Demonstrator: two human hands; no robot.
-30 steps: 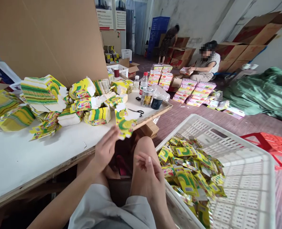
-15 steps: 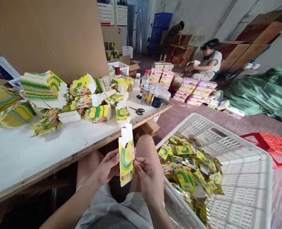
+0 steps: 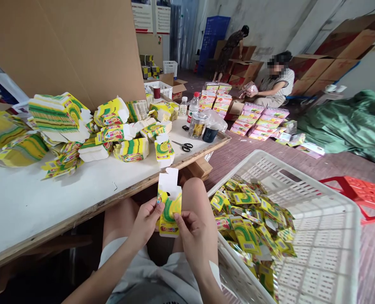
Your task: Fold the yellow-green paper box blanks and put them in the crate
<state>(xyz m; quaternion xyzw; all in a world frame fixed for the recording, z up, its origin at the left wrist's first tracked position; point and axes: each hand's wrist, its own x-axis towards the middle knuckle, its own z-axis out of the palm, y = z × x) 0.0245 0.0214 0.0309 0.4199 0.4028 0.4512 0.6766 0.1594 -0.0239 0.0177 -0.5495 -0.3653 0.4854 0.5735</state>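
Note:
Between my two hands, over my lap, is a small yellow and green printed carton (image 3: 171,210) with its white top flaps standing up. My left hand (image 3: 149,217) grips its left side, the thumb on the front face. On the right edge, my right hand (image 3: 191,228) pinches it between thumb and fingers. Just beyond it, at the table's edge, stands a similar carton (image 3: 164,152) with a raised white flap. Stacks of flat cartons (image 3: 59,115) in the same print lie across the white table (image 3: 89,192).
To my right a white plastic basket (image 3: 328,236) holds many yellow-green packets (image 3: 247,236). Scissors (image 3: 185,146), a dark mug (image 3: 210,133), a jar (image 3: 197,126) and bottles stand on the table's right end. A red stool (image 3: 361,192) is beyond the basket; a person (image 3: 278,82) sits by pink boxes.
The carton has turned from a narrow, slanted view to show its wider front and been squeezed more open. My left thumb now lies on its face, and my right hand grips its edge higher.

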